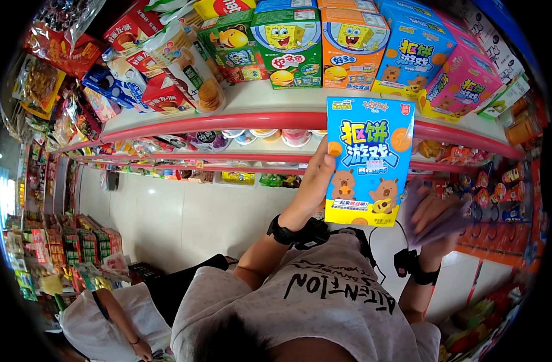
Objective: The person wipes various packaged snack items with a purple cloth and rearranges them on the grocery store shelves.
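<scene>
My left hand (308, 190) holds a blue and yellow cardboard biscuit box (371, 158) upright by its left edge, fingers partly hidden behind it. Cartoon capybaras and printed writing cover the box's front. To the right, my right hand (432, 217) grips a purple cloth (423, 226), blurred and close to the box's right edge. Behind the held box is the shelf's red front edge (267, 120). A similar blue box (414, 50) stands on the shelf above, with a pink box (463, 77) at its right.
Green (287, 50) and orange SpongeBob snack boxes (355, 47) line the top shelf. Bagged biscuits (192, 68) and red cartons (167, 92) lean at its left. Lower shelves hold tubs (296, 137). Another person in a white top (117, 316) is at lower left, beside stacked goods (77, 244).
</scene>
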`<state>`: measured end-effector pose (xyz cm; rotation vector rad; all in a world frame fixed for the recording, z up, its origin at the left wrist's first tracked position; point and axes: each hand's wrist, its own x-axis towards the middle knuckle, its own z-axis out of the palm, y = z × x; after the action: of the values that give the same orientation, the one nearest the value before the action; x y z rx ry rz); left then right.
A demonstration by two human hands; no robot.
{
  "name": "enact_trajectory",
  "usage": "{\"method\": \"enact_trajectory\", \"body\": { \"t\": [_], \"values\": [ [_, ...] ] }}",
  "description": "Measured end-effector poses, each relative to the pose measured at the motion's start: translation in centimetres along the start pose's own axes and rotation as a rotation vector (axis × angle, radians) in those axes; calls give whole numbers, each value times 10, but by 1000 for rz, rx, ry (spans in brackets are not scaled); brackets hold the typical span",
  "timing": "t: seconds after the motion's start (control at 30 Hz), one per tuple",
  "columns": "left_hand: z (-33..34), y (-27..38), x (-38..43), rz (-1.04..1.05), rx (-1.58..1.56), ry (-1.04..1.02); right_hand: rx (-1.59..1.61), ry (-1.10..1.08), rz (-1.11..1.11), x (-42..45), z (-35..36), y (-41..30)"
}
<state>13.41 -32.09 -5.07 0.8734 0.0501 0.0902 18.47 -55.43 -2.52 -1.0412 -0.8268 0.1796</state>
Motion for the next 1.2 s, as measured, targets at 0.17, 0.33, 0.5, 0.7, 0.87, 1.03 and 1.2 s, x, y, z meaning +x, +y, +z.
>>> {"method": "enact_trajectory", "body": {
  "t": [0.17, 0.33, 0.5, 0.7, 0.87, 1.03, 1.2],
  "values": [
    [7, 2, -3, 1, 42, -91, 113, 1089, 28, 36, 7, -16],
    [11, -3, -6, 4, 72, -134, 143, 996, 16, 65, 19, -31],
    [20, 1, -11, 22, 155, -127, -81, 616, 23, 69, 29, -25],
    [22, -1, -14, 110, 297, -129, -590, 268, -18, 76, 36, -33],
    [32, -2, -13, 190, 343, -146, -453, 159, -174, 73, 34, -39],
    [33, -5, -15, 109, 229, -158, -630, 280, -77, 66, 30, -33],
    [41, 0, -19, 26, 98, -151, -458, 321, -45, 64, 24, -29]
  ]
}}
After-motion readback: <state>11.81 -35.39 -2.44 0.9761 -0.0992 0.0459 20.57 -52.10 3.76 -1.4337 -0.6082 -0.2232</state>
